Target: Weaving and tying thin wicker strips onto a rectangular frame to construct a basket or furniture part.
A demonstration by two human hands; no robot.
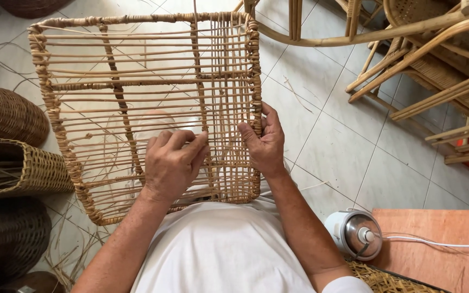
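Observation:
A square rattan frame (71,81) with horizontal canes and a partly woven band on its right side rests against my lap. My left hand (172,163) lies on the weave near the lower middle, fingers curled and pinching a thin cane strand. My right hand (264,144) grips the wrapped right edge of the frame, thumb pressed on the woven strips. A loose thin strand (195,8) rises from the weave toward the top.
Woven baskets (6,114) and a rectangular wicker box (23,171) stand at the left. Rattan chair frames (424,59) fill the upper right. A small metal-lidded cooker (354,233) with a white cord sits by an orange board (435,239). The floor is pale tile.

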